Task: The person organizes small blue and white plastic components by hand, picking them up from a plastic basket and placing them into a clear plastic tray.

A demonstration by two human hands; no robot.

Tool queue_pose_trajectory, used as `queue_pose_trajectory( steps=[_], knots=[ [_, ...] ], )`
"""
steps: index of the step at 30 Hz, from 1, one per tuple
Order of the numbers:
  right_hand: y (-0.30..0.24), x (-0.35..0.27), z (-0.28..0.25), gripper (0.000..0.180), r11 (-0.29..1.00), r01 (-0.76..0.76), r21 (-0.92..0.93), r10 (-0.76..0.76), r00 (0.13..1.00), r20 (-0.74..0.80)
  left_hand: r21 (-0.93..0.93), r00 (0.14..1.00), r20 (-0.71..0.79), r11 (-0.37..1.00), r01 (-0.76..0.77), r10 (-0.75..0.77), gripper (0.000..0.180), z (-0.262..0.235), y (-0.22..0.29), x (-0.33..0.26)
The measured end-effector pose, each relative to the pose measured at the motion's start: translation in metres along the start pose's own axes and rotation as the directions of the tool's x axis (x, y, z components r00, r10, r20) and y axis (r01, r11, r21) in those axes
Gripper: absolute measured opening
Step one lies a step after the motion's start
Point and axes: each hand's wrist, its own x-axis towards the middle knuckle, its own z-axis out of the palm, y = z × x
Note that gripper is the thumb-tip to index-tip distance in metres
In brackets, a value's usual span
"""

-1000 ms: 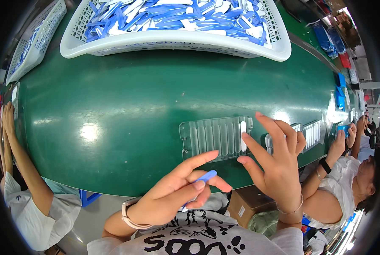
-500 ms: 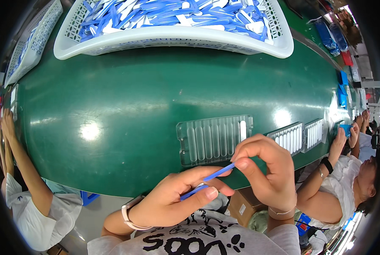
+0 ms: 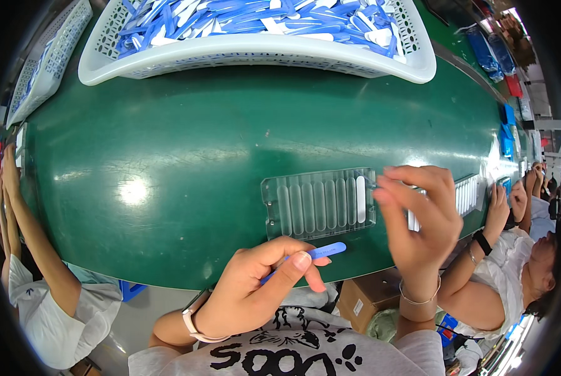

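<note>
My left hand (image 3: pixel 255 276) is closed on a slim blue nail file (image 3: pixel 330 250) with rounded ends. The thumb presses it against the fingers, hiding its middle. My right hand (image 3: pixel 421 216) is raised beside the right end of a clear slotted tray (image 3: pixel 293 207), thumb and fingertips bent close together. Something thin seems to show at those fingertips, but blur keeps me from making it out. The tray lies on the green table and has a row of long round-ended slots. A white strip (image 3: pixel 361 199) fills the slot at its right end.
A large white basket (image 3: pixel 262 53) heaped with blue and white files (image 3: pixel 255 22) stands at the far side. Another basket (image 3: pixel 48 75) is far left. A second tray (image 3: pixel 467 195) with white strips lies right. Co-workers sit on both sides, one's hand (image 3: pixel 497 207) near that tray.
My right hand has let go of the blue file end above my left hand and moved up and right to the tray's end. The file in my left hand now lies flatter, broad side showing.
</note>
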Motion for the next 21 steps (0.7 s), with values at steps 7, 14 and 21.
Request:
queue_pose_trajectory(
  steps=[7, 14, 21],
  knots=[
    [-0.004, -0.025, 0.005, 0.028, 0.841, 0.299, -0.45, -0.21, 0.948, 0.238, 0.064, 1.0, 0.016, 0.998, 0.014, -0.015, 0.028, -0.006, 0.001, 0.004],
    [-0.01, -0.008, -0.006, 0.035, 0.972, 0.122, -0.201, -0.07, 0.967, 0.247, -0.009, 0.998, 0.053, 0.999, 0.042, -0.041, 0.027, -0.004, -0.002, 0.006],
    [-0.01, -0.011, 0.009, 0.018, 0.938, -0.077, 0.337, 0.081, 0.997, 0.002, -0.469, 0.946, 0.317, 0.856, 0.216, -0.066, 0.035, -0.016, -0.011, 0.008]
  ],
)
